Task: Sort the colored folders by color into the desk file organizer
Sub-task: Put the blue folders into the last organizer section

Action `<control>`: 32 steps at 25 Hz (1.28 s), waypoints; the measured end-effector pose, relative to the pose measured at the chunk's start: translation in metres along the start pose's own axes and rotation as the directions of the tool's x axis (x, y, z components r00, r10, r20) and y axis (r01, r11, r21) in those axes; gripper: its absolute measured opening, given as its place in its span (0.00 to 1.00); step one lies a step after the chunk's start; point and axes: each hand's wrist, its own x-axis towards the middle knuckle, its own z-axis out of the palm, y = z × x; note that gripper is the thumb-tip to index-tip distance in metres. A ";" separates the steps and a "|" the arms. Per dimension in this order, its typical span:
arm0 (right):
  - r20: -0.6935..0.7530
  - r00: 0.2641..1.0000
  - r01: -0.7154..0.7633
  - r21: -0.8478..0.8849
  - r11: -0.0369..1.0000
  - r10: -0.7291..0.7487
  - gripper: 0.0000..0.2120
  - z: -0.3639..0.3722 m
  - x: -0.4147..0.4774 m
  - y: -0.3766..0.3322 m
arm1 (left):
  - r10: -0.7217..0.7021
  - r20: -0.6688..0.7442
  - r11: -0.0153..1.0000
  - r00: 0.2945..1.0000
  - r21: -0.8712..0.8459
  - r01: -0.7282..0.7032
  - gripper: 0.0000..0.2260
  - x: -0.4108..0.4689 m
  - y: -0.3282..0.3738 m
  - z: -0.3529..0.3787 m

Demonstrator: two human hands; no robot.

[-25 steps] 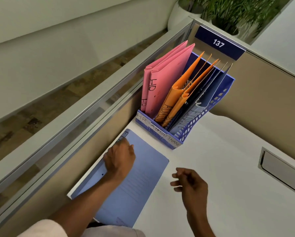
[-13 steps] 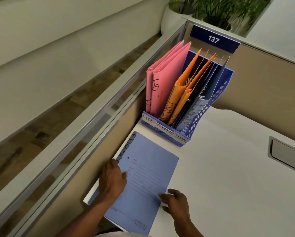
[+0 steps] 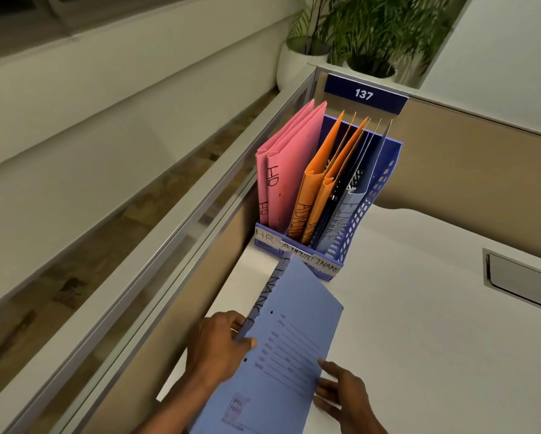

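Blue folder over white cubicle desk; L hand clamps it, R hand splayed

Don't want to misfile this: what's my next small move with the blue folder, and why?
Probably lift the blue FINANCE folder and tip it upright toward the file organizer's rightmost slot: your left hand grips its spine, your right hand touches its edge, and that slot's FINANCE label fronts a filed blue folder.

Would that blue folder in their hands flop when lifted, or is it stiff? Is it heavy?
Probably fairly stiff: the blue folder looks flat though the left hand grips only its spine edge. Likely light, as it looks thin. It might swing, so the right hand at the opposite edge helps.
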 end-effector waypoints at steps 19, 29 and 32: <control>0.026 0.671 0.733 0.128 0.668 -0.741 0.25 -0.102 -0.087 -0.137 | 0.340 0.104 0.913 0.934 0.202 -0.355 0.25 -0.112 0.137 -0.006; 0.273 0.249 0.963 0.033 0.267 -0.929 0.24 -0.063 -0.159 -0.280 | 0.277 0.225 0.923 0.934 0.207 -0.324 0.34 -0.086 0.174 -0.028; 0.279 0.187 0.978 0.040 0.206 -0.942 0.21 -0.056 -0.164 -0.306 | 0.334 0.030 0.915 0.942 0.231 -0.332 0.32 -0.065 0.186 -0.021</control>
